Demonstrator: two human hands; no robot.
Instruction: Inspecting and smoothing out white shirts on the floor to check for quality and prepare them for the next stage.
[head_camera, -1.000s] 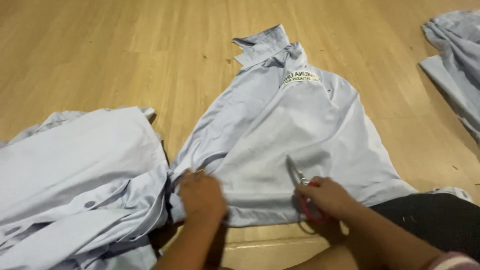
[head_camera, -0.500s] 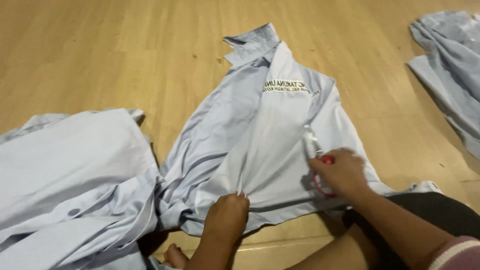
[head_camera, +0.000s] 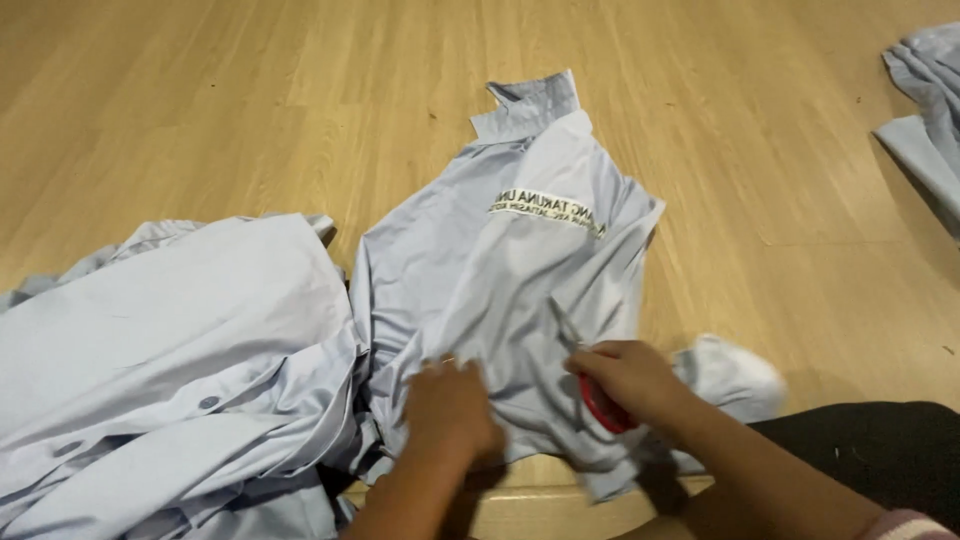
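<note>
Pale blue shirt (head_camera: 500, 290) on floor, left hand (head_camera: 450, 412) pressing flat, right hand (head_camera: 625, 378) fingers gripping red-handled scissors (head_camera: 590, 370)

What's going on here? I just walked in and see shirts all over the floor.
A person sits on the wooden floor with a light blue shirt spread in front of them. The left hand presses the fabric down, while the right hand holds red-handled scissors against it. More light blue shirts lie piled to the left.

I see a wooden floor (head_camera: 250, 110) carrying a spread pale-blue shirt (head_camera: 520, 270), a shirt pile (head_camera: 170, 380) left, another shirt (head_camera: 925, 110) far right.
</note>
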